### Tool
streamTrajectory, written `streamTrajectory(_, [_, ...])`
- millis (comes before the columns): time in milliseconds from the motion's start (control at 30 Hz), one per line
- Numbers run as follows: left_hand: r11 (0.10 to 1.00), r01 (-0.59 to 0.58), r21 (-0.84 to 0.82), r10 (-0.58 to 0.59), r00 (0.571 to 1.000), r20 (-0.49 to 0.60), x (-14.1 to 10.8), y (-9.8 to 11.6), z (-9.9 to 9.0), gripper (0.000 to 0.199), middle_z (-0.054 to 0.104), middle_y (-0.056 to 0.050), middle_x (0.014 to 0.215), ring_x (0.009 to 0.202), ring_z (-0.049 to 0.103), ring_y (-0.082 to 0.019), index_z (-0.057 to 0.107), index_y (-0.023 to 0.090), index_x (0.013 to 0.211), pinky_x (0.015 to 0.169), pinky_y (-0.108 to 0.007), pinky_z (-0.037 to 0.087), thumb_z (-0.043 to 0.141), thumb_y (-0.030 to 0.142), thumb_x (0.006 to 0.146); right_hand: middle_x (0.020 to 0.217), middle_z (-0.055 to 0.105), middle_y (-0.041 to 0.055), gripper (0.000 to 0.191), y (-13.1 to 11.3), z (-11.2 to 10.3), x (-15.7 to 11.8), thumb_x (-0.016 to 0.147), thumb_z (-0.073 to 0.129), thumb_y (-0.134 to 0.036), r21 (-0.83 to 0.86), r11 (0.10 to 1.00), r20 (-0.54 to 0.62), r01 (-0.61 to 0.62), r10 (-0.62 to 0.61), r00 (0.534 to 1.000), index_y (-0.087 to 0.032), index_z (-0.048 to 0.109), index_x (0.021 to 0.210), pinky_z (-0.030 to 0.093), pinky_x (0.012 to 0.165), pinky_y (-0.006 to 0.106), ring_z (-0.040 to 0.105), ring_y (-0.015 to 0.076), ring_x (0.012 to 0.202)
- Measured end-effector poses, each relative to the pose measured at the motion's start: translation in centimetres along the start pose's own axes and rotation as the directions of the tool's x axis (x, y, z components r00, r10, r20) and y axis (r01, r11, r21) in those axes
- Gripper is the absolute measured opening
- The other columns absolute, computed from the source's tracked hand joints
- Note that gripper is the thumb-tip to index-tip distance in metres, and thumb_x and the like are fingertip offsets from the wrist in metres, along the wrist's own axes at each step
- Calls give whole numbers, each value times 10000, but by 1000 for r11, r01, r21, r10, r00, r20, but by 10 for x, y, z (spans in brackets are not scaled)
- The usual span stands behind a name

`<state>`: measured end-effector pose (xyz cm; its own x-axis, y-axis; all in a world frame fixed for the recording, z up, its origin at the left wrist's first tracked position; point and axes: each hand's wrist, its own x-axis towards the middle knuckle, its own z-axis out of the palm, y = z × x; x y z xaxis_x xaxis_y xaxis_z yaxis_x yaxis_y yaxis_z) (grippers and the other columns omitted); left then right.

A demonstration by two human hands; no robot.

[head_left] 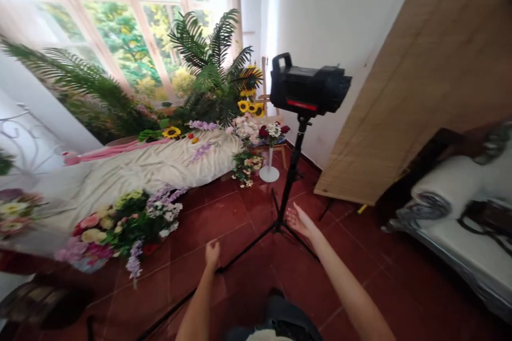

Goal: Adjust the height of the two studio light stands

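A black studio light (308, 88) with a handle and a red strip on its side is mounted on a black light stand (294, 162), whose legs spread over the floor. My right hand (300, 221) is open just right of the stand's lower column, fingers stretched towards it; I cannot tell whether they touch. To the left, my left hand (213, 252) is closed in a loose fist above the end of one stand leg. Nothing shows sticking out of it.
A cream-draped platform (160, 165) with flowers and palm fronds stands below the window. A flower basket (86, 264) and a white pedestal (269, 173) stand on the red tiled floor (216, 213). At right are a hanging tan blind (384, 101) and a white sofa (460, 224).
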<state>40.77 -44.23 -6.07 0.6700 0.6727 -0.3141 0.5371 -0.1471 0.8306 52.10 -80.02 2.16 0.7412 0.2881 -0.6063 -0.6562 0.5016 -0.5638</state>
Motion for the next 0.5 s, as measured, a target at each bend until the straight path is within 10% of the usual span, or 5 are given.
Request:
streamTrajectory(100, [970, -195, -143, 224, 946, 233, -5, 79, 106, 119, 678, -64, 805, 869, 653, -208, 593, 175, 771, 844, -335, 489, 577, 230, 666, 622, 597, -3, 305, -64, -10, 7, 925, 396, -372, 175, 984, 119, -11, -10, 993, -177, 561, 757, 365, 438, 166, 496, 72, 460])
streamTrajectory(233, [847, -385, -367, 520, 747, 414, -25, 170, 200, 209, 677, -83, 882, 876, 642, -168, 613, 150, 886, 878, -340, 471, 573, 313, 762, 598, 563, -3, 332, -124, -7, 18, 937, 342, -352, 131, 990, 158, 48, -69, 985, -174, 558, 757, 352, 422, 152, 467, 73, 466])
streamTrajectory(500, [667, -554, -498, 744, 524, 414, -48, 288, 272, 369, 600, -115, 1161, 1059, 575, -174, 531, 159, 1123, 963, -333, 415, 553, 368, 820, 541, 507, -18, 266, -163, 2, 41, 911, 386, -318, -109, 982, 186, 154, -132, 974, -177, 491, 711, 292, 349, 141, 357, 64, 384])
